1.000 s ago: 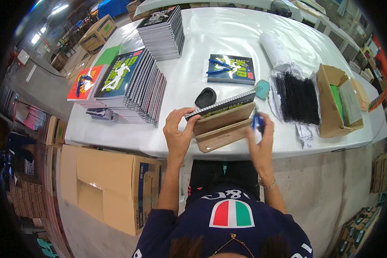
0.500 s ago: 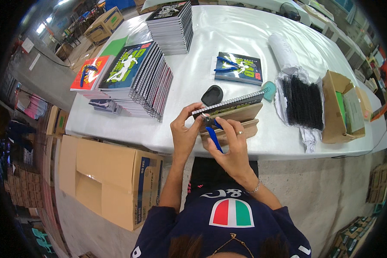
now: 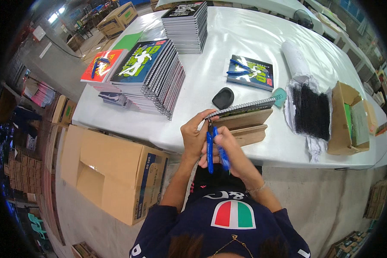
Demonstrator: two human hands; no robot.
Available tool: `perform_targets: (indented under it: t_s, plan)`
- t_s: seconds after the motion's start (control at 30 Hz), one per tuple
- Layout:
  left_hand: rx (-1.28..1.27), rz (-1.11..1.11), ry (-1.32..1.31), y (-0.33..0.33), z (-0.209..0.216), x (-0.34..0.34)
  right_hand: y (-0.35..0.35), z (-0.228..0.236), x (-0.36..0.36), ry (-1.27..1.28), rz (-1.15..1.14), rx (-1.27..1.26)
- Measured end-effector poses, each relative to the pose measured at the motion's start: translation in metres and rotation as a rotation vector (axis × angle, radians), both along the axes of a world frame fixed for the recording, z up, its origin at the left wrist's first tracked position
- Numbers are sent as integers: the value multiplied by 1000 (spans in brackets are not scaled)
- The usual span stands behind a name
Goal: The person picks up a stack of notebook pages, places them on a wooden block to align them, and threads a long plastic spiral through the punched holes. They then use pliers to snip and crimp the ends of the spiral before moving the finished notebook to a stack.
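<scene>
A dark spiral-bound notebook (image 3: pixel 247 106) stands spine up, leaning in a wooden stand (image 3: pixel 244 124) near the table's front edge. Its wire coil runs along the top, and a loose end sticks out on the right over a teal object (image 3: pixel 280 97). My left hand (image 3: pixel 194 136) pinches the left end of the notebook's spine. In my right hand (image 3: pixel 233 150) are blue-handled cutting pliers (image 3: pixel 210 150), handles toward me and dark jaws up at that same left end. The fingers partly hide the jaws. A black rounded object (image 3: pixel 223 98) lies just behind the notebook.
Stacks of spiral notebooks (image 3: pixel 159 77) rise at the left and back (image 3: pixel 185 32). Another pair of blue-handled pliers (image 3: pixel 241 69) lies on notebooks behind the stand. Black coils (image 3: pixel 311 112) on white wrapping and an open carton (image 3: pixel 344 120) occupy the right. A large carton (image 3: pixel 112 172) is at lower left.
My right hand has turned the pliers from a slant to nearly upright, the handles now pointing toward me. The whole scene has shifted slightly right in the view.
</scene>
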State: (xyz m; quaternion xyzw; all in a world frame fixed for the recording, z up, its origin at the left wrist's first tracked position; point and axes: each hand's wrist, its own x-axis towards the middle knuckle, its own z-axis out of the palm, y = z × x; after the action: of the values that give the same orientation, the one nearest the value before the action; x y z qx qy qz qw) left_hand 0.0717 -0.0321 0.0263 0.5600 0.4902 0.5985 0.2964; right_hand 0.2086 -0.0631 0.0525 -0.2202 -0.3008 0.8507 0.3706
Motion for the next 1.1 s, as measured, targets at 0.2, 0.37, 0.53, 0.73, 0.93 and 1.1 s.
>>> perform_targets:
  t_s: [0.2, 0.37, 0.53, 0.73, 0.93, 1.1]
  plan:
    - [61, 11, 228, 3, -2, -10, 4, -29, 31, -681, -343, 709]
    - [-33, -48, 71, 2, 7, -6, 15, -65, 129, -1274, -860, 867]
    - [-142, -3, -88, -2, 17, -7, 34, -115, 181, -1728, -877, 1029]
    - [263, 153, 246, 35, 142, -63, 30, -123, 182, -1840, -883, 957]
    - [646, 119, 769, 122, 250, -157, 31, -119, 171, -1810, -864, 938]
    - [547, 226, 1305, 219, 232, -175, 31, -119, 173, -1820, -869, 958]
